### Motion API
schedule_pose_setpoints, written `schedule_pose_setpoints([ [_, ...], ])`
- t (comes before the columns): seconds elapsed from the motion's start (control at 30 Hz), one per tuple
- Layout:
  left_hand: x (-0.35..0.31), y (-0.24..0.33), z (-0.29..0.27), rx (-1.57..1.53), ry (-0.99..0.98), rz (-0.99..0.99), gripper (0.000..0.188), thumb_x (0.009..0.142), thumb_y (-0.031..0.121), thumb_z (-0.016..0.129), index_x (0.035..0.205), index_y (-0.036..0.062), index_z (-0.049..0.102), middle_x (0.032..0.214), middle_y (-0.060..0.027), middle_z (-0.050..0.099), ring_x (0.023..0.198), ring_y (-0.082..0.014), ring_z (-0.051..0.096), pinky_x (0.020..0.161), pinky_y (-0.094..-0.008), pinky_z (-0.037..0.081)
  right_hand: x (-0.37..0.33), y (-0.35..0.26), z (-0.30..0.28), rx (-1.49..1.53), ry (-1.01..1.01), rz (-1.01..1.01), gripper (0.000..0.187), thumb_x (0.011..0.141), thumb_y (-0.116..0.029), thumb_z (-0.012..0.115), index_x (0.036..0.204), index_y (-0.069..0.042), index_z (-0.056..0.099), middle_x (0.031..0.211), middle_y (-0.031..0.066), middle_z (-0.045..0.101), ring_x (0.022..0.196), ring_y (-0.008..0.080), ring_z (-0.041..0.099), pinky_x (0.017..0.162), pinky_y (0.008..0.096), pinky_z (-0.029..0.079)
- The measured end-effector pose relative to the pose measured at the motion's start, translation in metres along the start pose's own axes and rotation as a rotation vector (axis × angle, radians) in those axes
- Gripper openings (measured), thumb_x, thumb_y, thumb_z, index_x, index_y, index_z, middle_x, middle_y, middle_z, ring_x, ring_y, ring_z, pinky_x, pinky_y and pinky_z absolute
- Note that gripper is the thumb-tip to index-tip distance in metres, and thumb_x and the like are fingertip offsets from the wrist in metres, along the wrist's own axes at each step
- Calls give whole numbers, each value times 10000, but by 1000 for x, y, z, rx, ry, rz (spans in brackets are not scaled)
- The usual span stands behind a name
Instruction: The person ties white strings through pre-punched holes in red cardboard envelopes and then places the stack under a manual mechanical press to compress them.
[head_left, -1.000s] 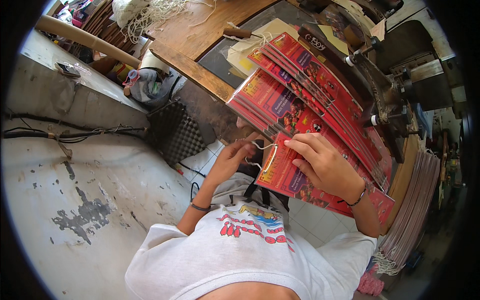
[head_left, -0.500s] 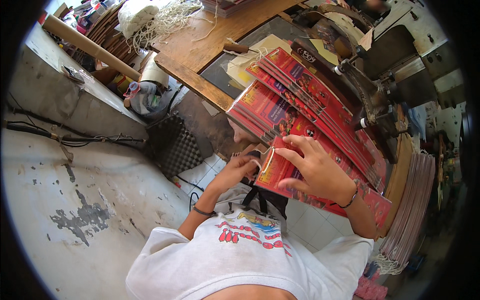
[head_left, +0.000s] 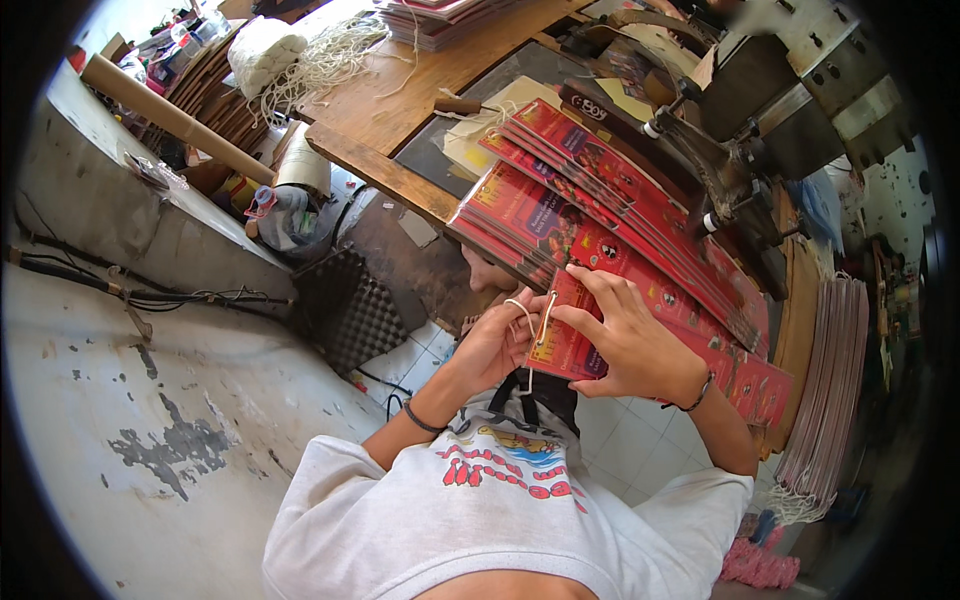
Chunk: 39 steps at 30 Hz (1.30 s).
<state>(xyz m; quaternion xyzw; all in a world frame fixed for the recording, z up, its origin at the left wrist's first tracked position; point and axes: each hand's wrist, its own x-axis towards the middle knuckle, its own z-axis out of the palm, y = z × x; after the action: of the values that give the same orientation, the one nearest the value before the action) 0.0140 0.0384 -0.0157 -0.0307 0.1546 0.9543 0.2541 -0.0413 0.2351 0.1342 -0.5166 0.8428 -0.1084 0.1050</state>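
Observation:
My right hand point(head_left: 645, 340) grips a flat red printed paper bag point(head_left: 562, 348), its thumb at the lower edge and its fingers over the top. White cord point(head_left: 529, 380) runs along the bag's left end, looping out and hanging down. At that end, my left hand point(head_left: 487, 350) has its fingers curled together around the cord; its fingertips are partly hidden by the bag's edge. Just beyond lie fanned stacks of similar red bags point(head_left: 630, 185) on the workbench point(head_left: 375, 160). One more red bag point(head_left: 740, 375) extends to the right beneath my right hand.
A metal machine point(head_left: 740, 170) stands at the bench's right. Bundled flat bags point(head_left: 825, 380) with white cords hang beside it. A heap of white cord point(head_left: 310, 70) covers the far left bench. A cardboard tube point(head_left: 175, 120) leans over the left wall; dark egg-crate foam point(head_left: 360, 310) lies on the floor.
My left hand has turned more palm-up and moved slightly right and up, and the cord now loops over its fingers. The held bag's left end has shifted right.

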Motion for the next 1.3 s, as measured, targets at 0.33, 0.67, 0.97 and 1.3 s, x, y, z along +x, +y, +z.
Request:
schedule_pose_setpoints([
  [0.33,2,-1,71,460,296,333,294,1036,290,569,1090,24,683,595,69,465,466,-9,372,409,-200,286,-21,-8,-14,-78,96,-38,778,582,-258,870,1287,-178,552,1535,190,320,1357,406,353,1116,530,337],
  [0.67,28,31,77,1151,333,782,200,990,148,644,989,-34,727,806,3,689,636,-17,528,563,-184,411,-45,16,-46,-6,191,-8,734,605,-240,853,1261,-141,540,1525,185,344,1348,405,375,1112,516,356],
  [0.97,26,67,95,1753,324,724,153,947,125,669,972,-14,728,785,-98,717,642,-76,614,611,-230,482,-61,46,-45,61,153,98,711,627,-201,857,1256,-127,534,1527,179,329,1364,412,351,1139,509,334],
  [1.3,76,60,126,2044,12,926,172,861,227,732,888,57,732,748,-134,690,634,-287,661,602,-381,504,-17,47,-14,160,409,296,718,839,-518,728,1343,-53,514,1230,200,609,1133,350,579,979,474,447],
])
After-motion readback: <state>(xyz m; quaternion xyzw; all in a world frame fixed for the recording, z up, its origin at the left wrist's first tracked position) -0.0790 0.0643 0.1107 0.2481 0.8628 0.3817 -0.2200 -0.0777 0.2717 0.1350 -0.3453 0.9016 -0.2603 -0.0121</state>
